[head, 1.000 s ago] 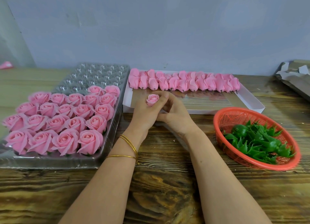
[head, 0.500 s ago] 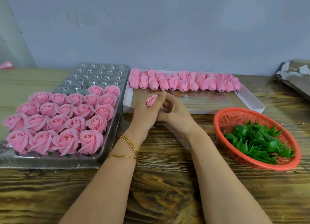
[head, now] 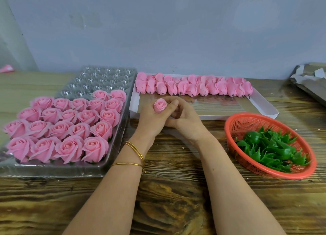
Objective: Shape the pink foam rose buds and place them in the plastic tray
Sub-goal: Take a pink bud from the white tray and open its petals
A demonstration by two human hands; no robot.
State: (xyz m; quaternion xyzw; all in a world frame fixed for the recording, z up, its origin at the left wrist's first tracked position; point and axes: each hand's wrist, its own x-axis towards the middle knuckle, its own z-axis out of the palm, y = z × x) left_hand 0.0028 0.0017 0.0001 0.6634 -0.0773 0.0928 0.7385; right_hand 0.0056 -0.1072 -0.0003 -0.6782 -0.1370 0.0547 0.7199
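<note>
Turning logged: half a second back the rose bud (head: 160, 105) lay tipped sideways; now it stands upright, spiral facing the camera. The left hand (head: 150, 120) pinches it between thumb and fingertips. The right hand (head: 185, 119) is curled close at the bud's 4 o'clock; cannot tell whether it grips the base, which is hidden. The bud is over the white box (head: 211, 114) rim, not yet in the plastic tray (head: 105, 78) at 9 o'clock. Judgement: shaping is unfinished, since the bud is tighter than the placed roses (head: 70, 129). Free cells remain at the tray's 12 o'clock end.
</note>
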